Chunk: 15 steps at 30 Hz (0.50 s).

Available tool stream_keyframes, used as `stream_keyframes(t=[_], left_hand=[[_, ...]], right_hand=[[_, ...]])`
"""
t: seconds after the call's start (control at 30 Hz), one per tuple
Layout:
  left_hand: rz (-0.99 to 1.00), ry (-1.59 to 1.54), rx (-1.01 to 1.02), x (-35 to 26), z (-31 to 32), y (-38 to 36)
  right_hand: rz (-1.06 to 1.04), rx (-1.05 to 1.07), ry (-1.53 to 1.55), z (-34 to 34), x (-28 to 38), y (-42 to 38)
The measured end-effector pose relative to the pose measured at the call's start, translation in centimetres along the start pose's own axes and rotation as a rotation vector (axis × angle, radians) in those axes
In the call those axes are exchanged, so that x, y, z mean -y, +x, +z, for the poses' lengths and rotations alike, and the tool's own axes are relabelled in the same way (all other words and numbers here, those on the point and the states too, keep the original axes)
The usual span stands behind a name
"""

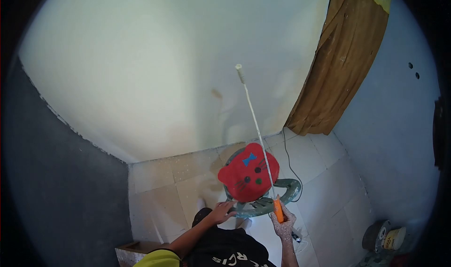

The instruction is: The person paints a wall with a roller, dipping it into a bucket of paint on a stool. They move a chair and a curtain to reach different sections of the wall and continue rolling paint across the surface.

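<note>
My right hand (283,224), speckled with pale paint, is closed around the orange handle of a long-rod paint roller (254,115). Its thin rod slants up and away, with the small pale roller head pointing toward the wall. Under the rod is a red cushion (256,187) shaped like an animal face, with a blue bow, on a green plastic chair (293,188). My left hand (222,213) is at the near left edge of the chair, its fingers stretched toward the armrest, thumb apart.
A pale wall (141,79) stands ahead, with a dark grey wall (70,187) at left. Brown sheeting (338,60) hangs at right. A black cable (290,161) crosses the tiled floor. Buckets (375,236) stand lower right; a wooden box (129,255) is lower left.
</note>
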<state>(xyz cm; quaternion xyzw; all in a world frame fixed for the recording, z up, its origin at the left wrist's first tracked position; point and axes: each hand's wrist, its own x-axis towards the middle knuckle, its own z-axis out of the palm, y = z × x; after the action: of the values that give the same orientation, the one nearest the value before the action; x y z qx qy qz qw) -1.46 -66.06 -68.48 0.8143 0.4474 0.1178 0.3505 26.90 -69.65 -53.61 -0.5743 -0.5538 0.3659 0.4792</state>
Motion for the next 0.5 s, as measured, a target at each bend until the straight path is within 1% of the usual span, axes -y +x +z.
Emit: stream_keyframes(t=[0.07,0.1,0.17,0.2,0.23,0.27,0.3,0.33,0.37,0.43,0.47,0.5], left_hand=[[-0.103,0.070,-0.120,2.3,-1.5,-1.5],[-0.095,0.067,-0.117,3.6,-1.6,-1.9],[-0.330,-0.165,-0.047,8.1,-0.8,-2.8],[-0.357,-0.345,-0.125,12.2,2.8,-2.4],[-0.472,-0.414,-0.039,16.0,6.7,-1.3],[-0.659,-0.400,0.082,15.7,8.2,0.0],[-0.996,-0.939,0.338,10.2,2.9,1.4],[-1.058,-1.358,0.411,8.7,1.8,2.4],[-1.173,-1.729,0.511,7.2,0.8,3.5],[-0.439,-1.586,0.700,8.1,1.4,3.5],[-0.426,-1.584,0.725,8.6,1.7,3.7],[-0.282,-1.290,0.700,9.5,2.0,3.8]], right_hand=[[-0.077,-0.091,0.032,1.9,0.3,1.0],[-0.078,-0.098,0.026,2.9,0.6,1.5],[-0.071,-0.158,0.030,5.2,1.2,2.5],[-0.024,-0.160,0.056,6.5,1.6,3.1],[-0.011,-0.178,0.086,8.0,1.6,3.8],[0.012,-0.200,0.089,9.7,1.9,4.9],[0.050,-0.220,0.085,11.3,2.5,5.7],[0.034,-0.236,0.097,13.0,3.4,6.6],[0.008,-0.251,0.107,14.7,4.2,7.7],[-0.025,-0.310,0.090,18.0,5.7,9.4],[-0.022,-0.315,0.062,19.3,6.5,9.9],[-0.017,-0.323,0.038,20.4,7.1,10.4]])
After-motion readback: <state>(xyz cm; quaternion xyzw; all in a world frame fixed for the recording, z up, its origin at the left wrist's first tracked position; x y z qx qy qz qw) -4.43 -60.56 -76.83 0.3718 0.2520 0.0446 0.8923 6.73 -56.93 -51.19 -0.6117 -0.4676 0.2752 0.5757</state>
